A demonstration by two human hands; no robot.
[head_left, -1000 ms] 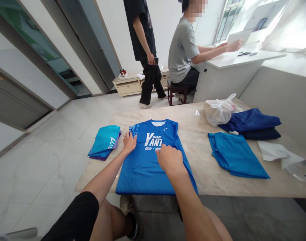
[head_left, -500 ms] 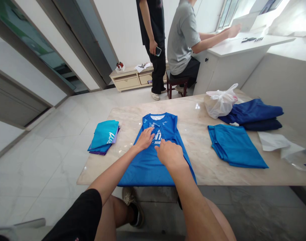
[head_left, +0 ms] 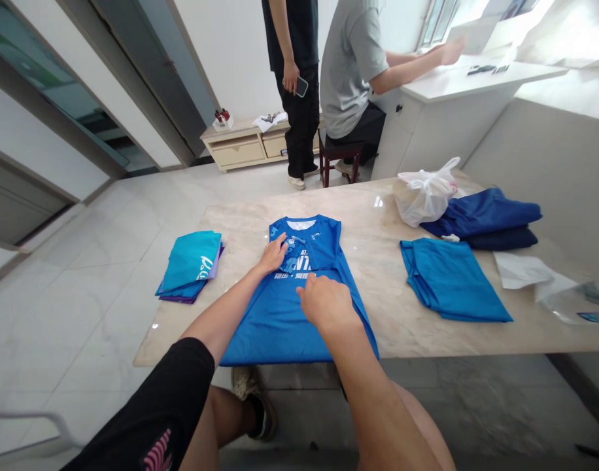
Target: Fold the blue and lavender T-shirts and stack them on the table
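Observation:
A blue sleeveless sports jersey (head_left: 280, 337) with white lettering lies front up on the marble table, its neckline at the far end and its hem at the near edge. A crosswise crease runs over its chest. On the jersey's left chest side, my left hand (head_left: 273, 254) rests with fingers stretched out, open and holding nothing. My right hand (head_left: 326, 301) is over the jersey's middle, just below the lettering. Its fingers are bent, with thumb and forefinger slightly apart, and no cloth shows between them. The other fingertips are partly hidden beneath the hand.
A folded stack of turquoise and purple clothes (head_left: 189, 265) lies left. Right are a folded blue garment (head_left: 456, 281), a knotted white plastic bag (head_left: 424, 196), dark blue clothes (head_left: 490, 212) and clear packaging (head_left: 569, 301). Beyond the table, one person stands with a phone (head_left: 302, 87); another sits.
My left hand has moved left and away from me to the jersey's side, uncovering more lettering. My right hand stays over the middle. The camera view has shifted slightly.

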